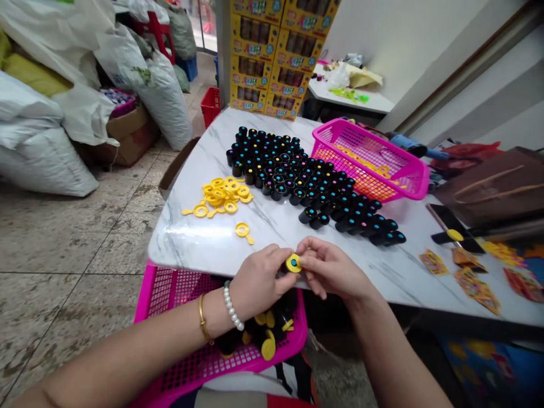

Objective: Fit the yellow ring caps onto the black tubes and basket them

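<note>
My left hand point(259, 280) and my right hand point(329, 266) meet at the near edge of the marble table point(212, 238), both pinched on one small black tube with a yellow cap point(292, 263). Below them a pink basket point(178, 317) on my lap holds a few capped black tubes point(267, 331). A pile of yellow caps point(223, 195) lies on the table's left, and one loose yellow cap point(243, 230) lies nearer my hands. Many uncapped black tubes point(297, 175) stand and lie in rows across the table's middle.
A second pink basket point(408, 175) sits at the table's right rear. Colourful paper pieces point(476, 283) and a black-and-yellow tool point(453, 229) lie at right. Stacked yellow boxes point(276, 56), white sacks point(51, 141) and a cardboard box point(131, 133) stand beyond on the floor.
</note>
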### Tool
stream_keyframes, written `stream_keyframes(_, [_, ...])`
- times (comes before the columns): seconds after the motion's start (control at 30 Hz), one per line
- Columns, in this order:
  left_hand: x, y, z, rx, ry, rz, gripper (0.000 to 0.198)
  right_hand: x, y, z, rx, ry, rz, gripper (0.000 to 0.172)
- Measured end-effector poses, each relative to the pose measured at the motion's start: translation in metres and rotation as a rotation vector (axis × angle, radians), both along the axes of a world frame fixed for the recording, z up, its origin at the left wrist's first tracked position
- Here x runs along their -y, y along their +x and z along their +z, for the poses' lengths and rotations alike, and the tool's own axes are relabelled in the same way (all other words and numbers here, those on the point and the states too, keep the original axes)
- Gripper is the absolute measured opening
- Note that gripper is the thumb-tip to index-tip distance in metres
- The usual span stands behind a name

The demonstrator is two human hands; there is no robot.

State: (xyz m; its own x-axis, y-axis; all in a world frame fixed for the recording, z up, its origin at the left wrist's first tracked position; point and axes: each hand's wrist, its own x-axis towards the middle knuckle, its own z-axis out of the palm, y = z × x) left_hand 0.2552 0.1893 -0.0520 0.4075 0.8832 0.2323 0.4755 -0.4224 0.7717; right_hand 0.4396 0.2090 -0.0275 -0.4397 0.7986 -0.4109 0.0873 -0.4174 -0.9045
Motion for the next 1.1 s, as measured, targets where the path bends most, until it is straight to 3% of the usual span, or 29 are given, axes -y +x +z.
stream_keyframes(0.17, [-0.002,0.003,-0.001,-0.015,0.007,0.004,0.017,-0.008,-0.014,0.006,0.156,0.043,0.064,0.027])
stream_keyframes(0.33, [-0.006,-0.020,0.021,-0.166,0.022,-0.146,0.030,0.007,-0.013,0.007,0.200,0.134,0.054,0.026])
stream_keyframes(0.43, [-0.015,-0.047,0.031,-0.272,0.166,-0.027,0.034,0.027,-0.016,0.006,0.175,0.149,0.046,0.024])
stream_keyframes(0.53, [-0.028,-0.066,0.026,-0.421,0.245,0.100,0.025,0.051,-0.026,0.002,0.179,0.132,0.131,0.017])
stream_keyframes(0.67, [-0.038,-0.068,0.016,-0.478,0.177,0.126,0.016,0.068,-0.039,-0.003,0.299,0.360,0.219,0.007])
stream_keyframes(0.73, [-0.039,-0.059,0.017,-0.421,0.128,0.100,0.013,0.062,-0.040,-0.002,0.341,0.469,0.136,0.011])
stream_keyframes(0.83, [-0.038,-0.037,0.024,-0.258,0.034,-0.037,0.015,0.040,-0.034,0.002,0.407,0.675,-0.151,0.026])
stream_keyframes(0.9, [-0.041,-0.022,0.028,-0.189,0.019,-0.121,0.022,0.023,-0.026,0.003,0.394,0.730,-0.261,0.033])
stream_keyframes(1.03, [-0.064,0.000,0.026,-0.098,-0.034,-0.261,0.032,0.002,-0.011,-0.005,0.217,0.485,-0.341,0.016])
stream_keyframes(1.1, [-0.079,0.006,0.022,-0.022,-0.132,-0.295,0.036,-0.001,-0.006,-0.012,0.189,0.388,-0.383,0.020])
